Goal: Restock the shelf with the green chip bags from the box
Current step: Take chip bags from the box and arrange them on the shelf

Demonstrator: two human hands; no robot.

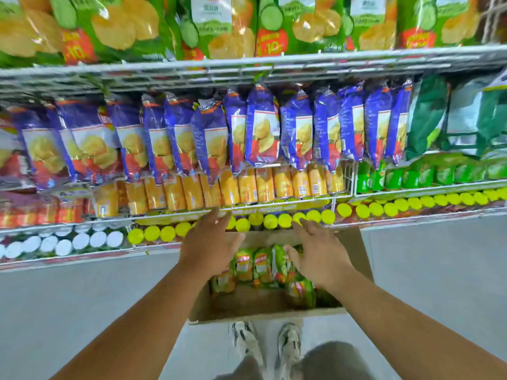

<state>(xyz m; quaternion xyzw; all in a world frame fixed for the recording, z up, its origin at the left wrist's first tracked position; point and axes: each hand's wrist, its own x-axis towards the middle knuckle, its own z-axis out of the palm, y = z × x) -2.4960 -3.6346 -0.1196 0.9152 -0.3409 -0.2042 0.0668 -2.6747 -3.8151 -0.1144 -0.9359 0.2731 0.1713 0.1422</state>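
The green chip bags [262,266] are shiny and puffy. Each one has a red and yellow label and a picture of yellow chips on it. They stand side by side in a row inside the box [263,305], up near its far end, and a few more lie lower down on the right side. The box is plain brown cardboard and it is open at the top. It sits on the grey floor [82,303], right in front of the shelf [247,69] and just past the person's white shoes [270,342].

Both arms reach out over the box. The left hand [212,246] is flat, palm down, with its fingers straight and spread a little. It holds nothing. It hangs above the left end of the row of bags. I cannot tell if it touches them.

The right hand [319,255] is wide too, with its fingers loose and a bit bent. It holds nothing. It sits over the right end of the row, very near the bags, and its thumb is close to one green bag.

More green bags [310,26] already stand on the top of the white wire shelf. Under them hang purple bags [262,127]. Lower down are orange cans [247,186] and a row of cans with bright yellow lids [270,220].
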